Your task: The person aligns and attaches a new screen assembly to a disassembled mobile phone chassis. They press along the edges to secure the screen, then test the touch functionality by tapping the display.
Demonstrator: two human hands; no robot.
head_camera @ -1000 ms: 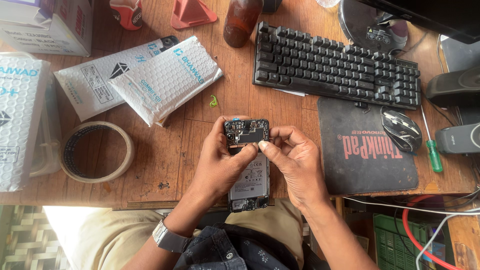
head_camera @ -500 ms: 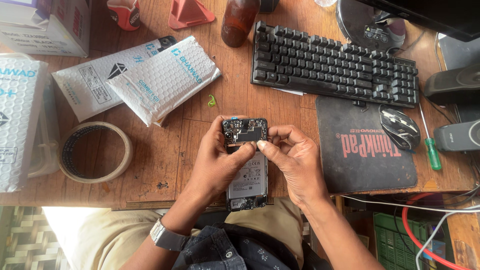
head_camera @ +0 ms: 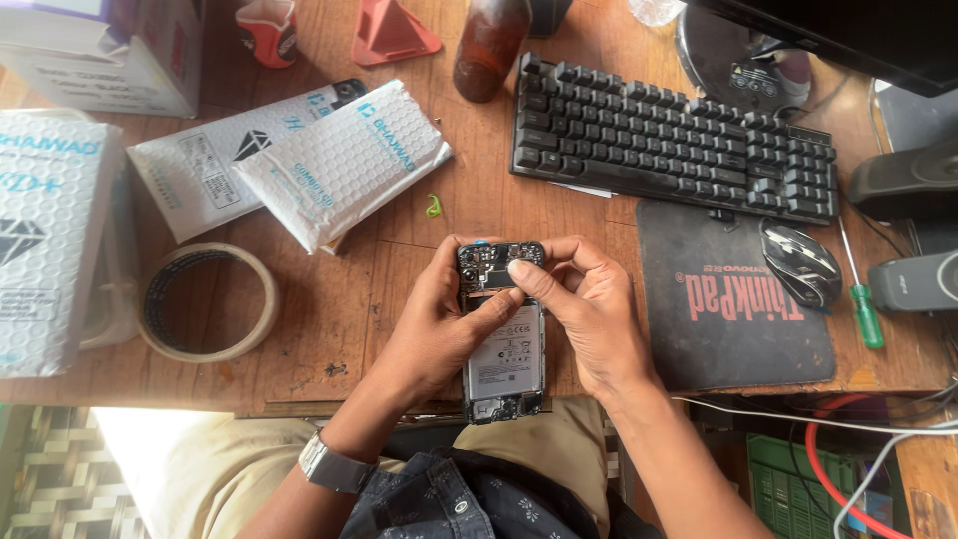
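An opened smartphone (head_camera: 502, 344) with its back cover off lies lengthwise between my hands over the near edge of the wooden desk (head_camera: 329, 329), its circuit board and white-labelled battery exposed. My left hand (head_camera: 431, 324) grips the phone's left side, thumb resting across it. My right hand (head_camera: 589, 309) holds the right side, and its thumb and forefinger press on the top part of the board. A metal watch (head_camera: 331, 465) sits on my left wrist.
A tape roll (head_camera: 208, 299) and padded white envelopes (head_camera: 339, 160) lie to the left, beside white boxes (head_camera: 50, 240). A black keyboard (head_camera: 674, 140), a mouse (head_camera: 801, 263) on a dark pad (head_camera: 733, 299), a green-handled screwdriver (head_camera: 860, 299) and a brown bottle (head_camera: 489, 45) stand to the right and back.
Hardly anything moved. My hands and the phone stay in the same place; the right fingers shifted slightly on the phone's top end.
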